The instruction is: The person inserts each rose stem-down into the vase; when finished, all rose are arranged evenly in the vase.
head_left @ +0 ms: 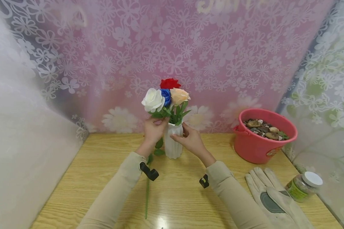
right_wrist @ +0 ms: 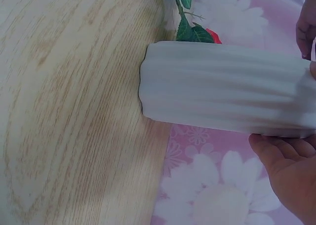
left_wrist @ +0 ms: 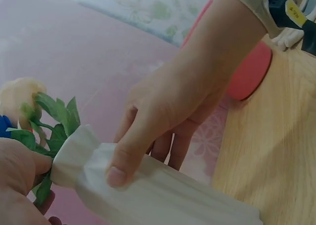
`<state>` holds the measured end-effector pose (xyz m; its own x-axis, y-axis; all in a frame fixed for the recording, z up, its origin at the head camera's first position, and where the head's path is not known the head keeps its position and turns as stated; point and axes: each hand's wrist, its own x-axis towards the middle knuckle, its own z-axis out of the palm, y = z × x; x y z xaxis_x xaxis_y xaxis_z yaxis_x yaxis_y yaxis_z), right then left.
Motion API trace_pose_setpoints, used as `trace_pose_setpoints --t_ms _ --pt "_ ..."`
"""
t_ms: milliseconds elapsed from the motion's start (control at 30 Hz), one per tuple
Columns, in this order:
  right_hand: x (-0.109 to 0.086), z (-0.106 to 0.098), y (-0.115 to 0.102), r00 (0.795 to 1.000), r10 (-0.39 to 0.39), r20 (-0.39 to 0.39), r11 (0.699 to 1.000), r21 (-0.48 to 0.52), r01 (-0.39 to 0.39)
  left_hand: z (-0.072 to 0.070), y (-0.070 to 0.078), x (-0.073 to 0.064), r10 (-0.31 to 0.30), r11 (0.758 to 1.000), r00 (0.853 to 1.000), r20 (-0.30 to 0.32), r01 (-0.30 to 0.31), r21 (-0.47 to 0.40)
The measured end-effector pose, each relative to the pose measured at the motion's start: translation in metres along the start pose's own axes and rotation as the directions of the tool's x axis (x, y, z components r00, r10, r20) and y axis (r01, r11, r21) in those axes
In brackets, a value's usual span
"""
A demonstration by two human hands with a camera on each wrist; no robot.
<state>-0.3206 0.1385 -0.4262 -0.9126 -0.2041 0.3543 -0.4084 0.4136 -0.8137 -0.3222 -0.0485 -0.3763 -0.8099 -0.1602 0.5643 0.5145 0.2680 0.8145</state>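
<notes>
A white fluted vase [head_left: 173, 144] stands upright on the table, holding artificial roses. My right hand [head_left: 191, 140] grips its upper right side, thumb across the front and fingers behind. At the left of the rim, my left hand [head_left: 154, 130] pinches the stem area just under the white rose [head_left: 153, 100]; the stem itself is hidden by fingers and leaves. Beside that bloom are a blue rose [head_left: 166, 97], a peach rose [head_left: 180, 96] and, behind, a red rose [head_left: 169, 83]. In the left wrist view, the left thumb lies against green leaves [left_wrist: 59, 131] at the vase's mouth.
Another flower stem [head_left: 147, 197] with leaves lies on the table left of the vase, a red bloom [right_wrist: 214, 36] at its far end. To the right stand a pink bucket [head_left: 255, 149] of stones, pale gloves [head_left: 275, 200] and a white-lidded jar [head_left: 304, 186]. A flowered curtain [head_left: 172, 47] hangs behind.
</notes>
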Motion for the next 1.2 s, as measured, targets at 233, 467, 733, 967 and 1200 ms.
trace_pose_setpoints --t_ms 233,467,733,967,1200 --pt "0.000 0.000 -0.001 1.000 -0.003 -0.006 1.000 0.014 0.003 -0.004 -0.002 0.001 -0.152 0.987 0.986 0.067 0.155 -0.042" --pt "0.000 0.001 -0.001 1.000 -0.007 -0.009 1.000 0.016 0.007 -0.013 -0.002 -0.010 -0.157 0.984 0.982 0.106 0.165 -0.061" --pt "0.001 0.000 -0.002 1.000 0.007 -0.003 1.000 0.015 -0.007 -0.026 -0.013 -0.017 -0.109 0.993 0.990 0.087 0.112 -0.030" --pt "0.000 0.000 -0.003 0.999 0.033 0.023 0.999 0.032 -0.034 -0.047 -0.029 -0.027 -0.217 0.975 0.969 0.120 0.222 -0.032" --pt "0.001 0.000 -0.002 0.999 0.037 0.016 0.999 0.030 -0.037 -0.070 -0.046 -0.039 -0.376 0.926 0.903 0.207 0.370 0.072"
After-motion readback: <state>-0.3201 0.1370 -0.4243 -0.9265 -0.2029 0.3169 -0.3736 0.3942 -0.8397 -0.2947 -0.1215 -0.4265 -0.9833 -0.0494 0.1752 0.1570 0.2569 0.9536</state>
